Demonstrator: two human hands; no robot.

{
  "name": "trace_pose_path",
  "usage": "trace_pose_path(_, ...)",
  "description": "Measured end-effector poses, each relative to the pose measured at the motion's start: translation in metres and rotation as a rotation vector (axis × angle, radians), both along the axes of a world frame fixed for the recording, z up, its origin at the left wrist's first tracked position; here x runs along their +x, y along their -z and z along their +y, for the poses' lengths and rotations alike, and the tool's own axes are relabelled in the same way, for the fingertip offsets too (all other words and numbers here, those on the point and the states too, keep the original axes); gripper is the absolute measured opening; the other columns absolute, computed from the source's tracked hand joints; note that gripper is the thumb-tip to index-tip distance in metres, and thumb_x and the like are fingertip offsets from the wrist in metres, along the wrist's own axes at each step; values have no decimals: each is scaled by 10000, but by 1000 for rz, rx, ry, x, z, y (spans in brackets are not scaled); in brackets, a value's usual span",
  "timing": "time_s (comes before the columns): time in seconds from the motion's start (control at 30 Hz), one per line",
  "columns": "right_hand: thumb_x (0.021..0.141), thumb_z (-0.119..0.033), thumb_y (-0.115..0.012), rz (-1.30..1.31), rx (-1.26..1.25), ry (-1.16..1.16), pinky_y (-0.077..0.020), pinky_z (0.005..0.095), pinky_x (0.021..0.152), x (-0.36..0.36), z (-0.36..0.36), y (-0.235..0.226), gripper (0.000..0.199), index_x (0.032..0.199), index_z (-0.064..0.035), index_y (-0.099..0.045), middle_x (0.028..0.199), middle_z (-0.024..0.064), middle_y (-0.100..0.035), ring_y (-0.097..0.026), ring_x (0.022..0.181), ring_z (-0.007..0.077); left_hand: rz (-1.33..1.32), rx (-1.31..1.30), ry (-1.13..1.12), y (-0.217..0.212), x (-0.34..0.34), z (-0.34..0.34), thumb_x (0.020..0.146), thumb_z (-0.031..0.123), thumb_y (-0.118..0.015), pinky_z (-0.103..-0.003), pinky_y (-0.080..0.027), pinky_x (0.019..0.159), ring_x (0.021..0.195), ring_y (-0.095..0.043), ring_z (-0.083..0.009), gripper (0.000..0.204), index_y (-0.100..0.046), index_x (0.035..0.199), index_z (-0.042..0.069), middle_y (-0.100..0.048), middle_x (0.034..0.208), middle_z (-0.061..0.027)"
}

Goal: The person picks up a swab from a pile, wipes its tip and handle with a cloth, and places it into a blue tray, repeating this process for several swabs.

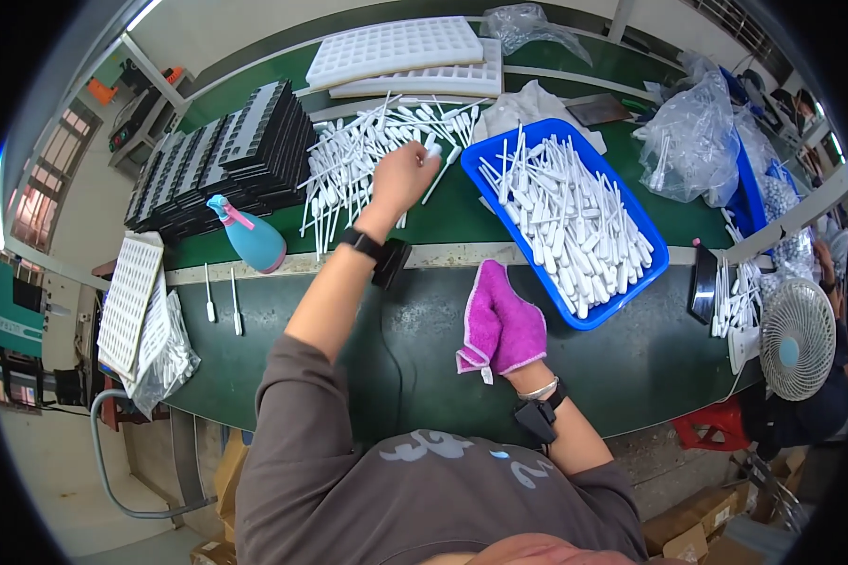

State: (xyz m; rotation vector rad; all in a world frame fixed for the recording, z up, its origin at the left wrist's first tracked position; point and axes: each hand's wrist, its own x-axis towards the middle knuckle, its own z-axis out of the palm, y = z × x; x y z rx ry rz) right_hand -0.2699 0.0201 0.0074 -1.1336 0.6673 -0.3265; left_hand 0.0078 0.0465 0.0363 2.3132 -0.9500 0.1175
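Note:
My left hand (407, 179) reaches over the loose pile at the back of the bench, its fingers closed on a white plastic piece (432, 152), of which only a rounded end shows. Under and beside it lie white plastic sticks with thick ends (349, 160), heaped in all directions. A magenta cloth (505, 325) covers my right hand (518, 353), which is bunched inside it over the near part of the bench; the fingers are hidden. Just right of both hands stands a blue tray (656, 247) full of the same white sticks (575, 226).
Stacked black trays (226, 155) and a blue spray bottle (251, 235) stand left. Two sticks (236, 306) lie nearby. White gridded trays (405, 52) are at the back. A phone (703, 282), a fan (797, 339) and plastic bags (685, 141) are right, near another person (824, 273).

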Motion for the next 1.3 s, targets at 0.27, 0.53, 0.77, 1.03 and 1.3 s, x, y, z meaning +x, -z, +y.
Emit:
trace_pose_path(0.27,840,-226,-560,55,-1465,-101,-454,370,846,15,-15,30,99,890,-140,-562,787,9,-555,-567,803,158,1149,-867,149,-3,-86,96,926,200,-557,-229,-504,579,617,-551,-74,252,-553,1083,3,-625,810,-35)
trace_pose_path(0.53,712,-167,-564,89,-2052,-288,-372,507,991,17,-23,38,171,882,-170,-543,796,55,-526,-564,883,235,1680,-1209,247,52,-121,118,936,137,-532,-244,-528,743,763,-574,-95,301,-525,1196,-13,-608,930,-55)
trace_pose_path(0.77,772,-189,-559,248,-1874,-258,-418,388,927,13,-20,28,204,965,-133,-523,893,68,-540,-557,923,231,1812,-1144,146,46,-133,114,908,66,-557,-255,-531,837,845,-611,-148,319,-500,1202,-43,-601,973,-93)
trace_pose_path(1.03,722,-197,-567,96,-2046,-240,-397,440,979,17,-23,36,136,849,-152,-546,769,54,-524,-567,833,236,1795,-978,191,43,-141,113,894,40,-564,-263,-521,863,931,-616,-169,299,-524,1182,-30,-610,1067,-126)
trace_pose_path(1.3,744,-206,-562,105,-1970,-179,-412,470,946,15,-27,24,154,884,-146,-541,803,60,-531,-565,858,243,1719,-1048,120,50,-140,105,872,11,-583,-284,-517,879,937,-624,-195,288,-531,1154,-17,-615,1092,-153)
